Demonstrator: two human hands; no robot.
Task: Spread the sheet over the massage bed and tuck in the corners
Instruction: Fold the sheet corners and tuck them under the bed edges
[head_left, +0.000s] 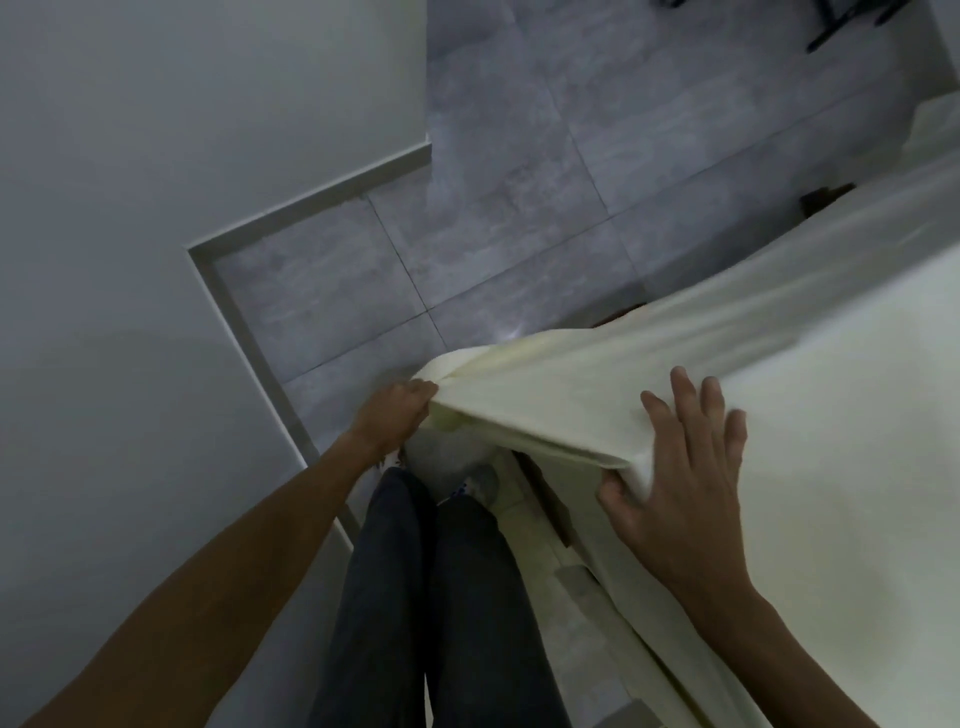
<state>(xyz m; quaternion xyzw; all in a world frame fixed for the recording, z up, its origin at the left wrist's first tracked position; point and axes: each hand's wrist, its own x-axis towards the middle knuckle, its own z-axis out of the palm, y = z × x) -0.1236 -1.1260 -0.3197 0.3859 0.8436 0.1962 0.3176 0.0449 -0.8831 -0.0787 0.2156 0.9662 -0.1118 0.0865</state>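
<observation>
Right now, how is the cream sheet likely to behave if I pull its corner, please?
Probably floppy: the sheet gathers into soft folds where the left hand grips it. Likely light, spanning mid-air from that one grip. It may slide; the flat right hand seems to pin it.

There is one left hand (397, 415), one right hand (685, 488), one pale sheet (571, 384), one massage bed (548, 496) and two legs (379, 597).

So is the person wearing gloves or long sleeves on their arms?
No. The left hand and right hand are bare: no gloves, rings or watch in view. No sleeves show on the left forearm or right forearm. Dark grey trousers below.
</observation>
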